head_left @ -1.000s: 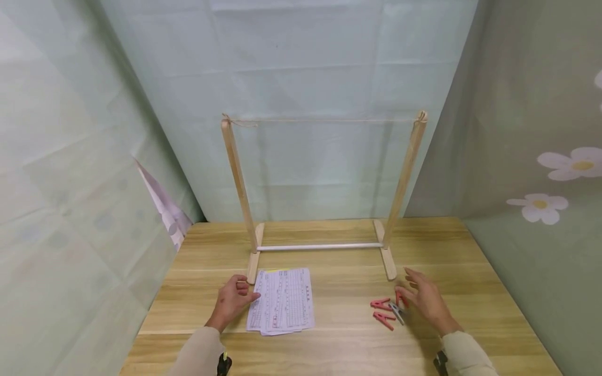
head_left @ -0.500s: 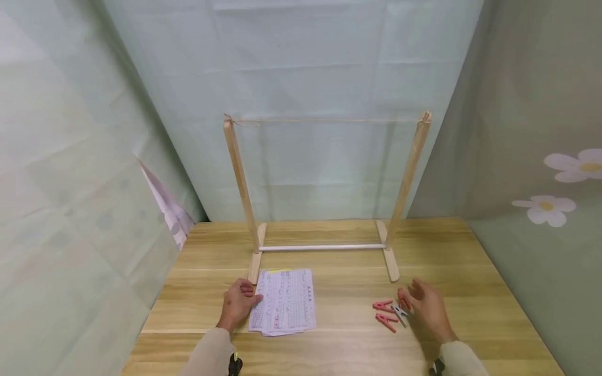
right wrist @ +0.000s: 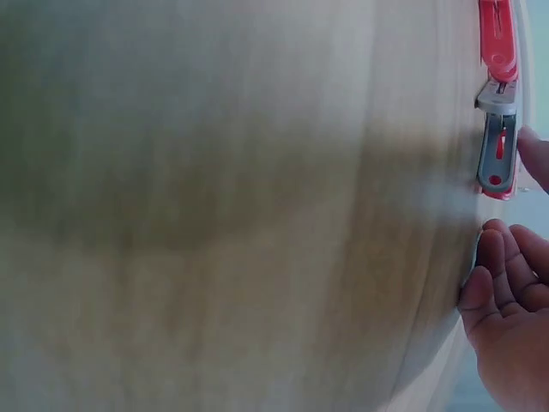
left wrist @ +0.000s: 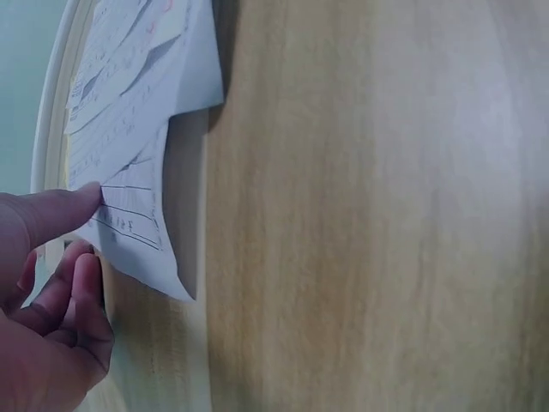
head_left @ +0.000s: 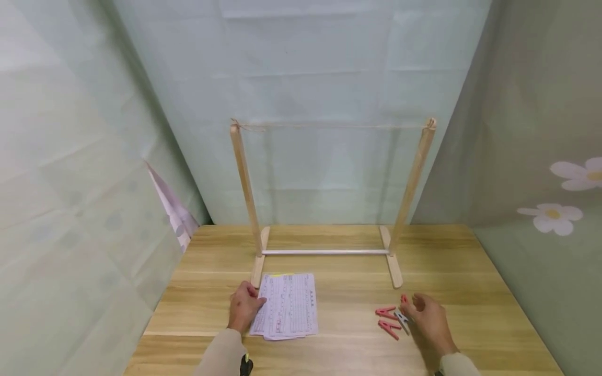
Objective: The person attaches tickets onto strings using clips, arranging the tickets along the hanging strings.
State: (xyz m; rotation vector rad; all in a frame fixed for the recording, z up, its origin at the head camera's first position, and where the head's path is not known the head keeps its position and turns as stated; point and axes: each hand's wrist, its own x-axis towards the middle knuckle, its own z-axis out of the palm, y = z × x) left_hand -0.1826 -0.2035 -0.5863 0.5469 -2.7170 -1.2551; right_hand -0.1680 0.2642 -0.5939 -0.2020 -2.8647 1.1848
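Observation:
Printed sheets of paper (head_left: 289, 308) lie in a loose stack at the front left of the table. My left hand (head_left: 244, 305) is at their left edge. In the left wrist view its thumb lies on the top paper (left wrist: 129, 215), and its fingers curl below the raised edge, pinching it. My right hand (head_left: 429, 316) is beside several clothespins, nearest to an upright red clothespin (head_left: 404, 299). Its thumb is by that clothespin; contact cannot be told. The other fingers are loosely bent. A grey clothespin (right wrist: 496, 154) shows near the thumb in the right wrist view.
A wooden stand with two posts (head_left: 246, 190) is behind the papers, a string (head_left: 329, 126) tied between the post tops. A white rod (head_left: 324, 252) joins its feet low down. Two more red clothespins (head_left: 388, 329) lie left of the grey one. Cloth walls (head_left: 329, 68) enclose the table.
My left hand has moved slightly in over the papers' left edge. My right hand has drawn its fingers in closer beside the clothespins. The head view has shifted a little.

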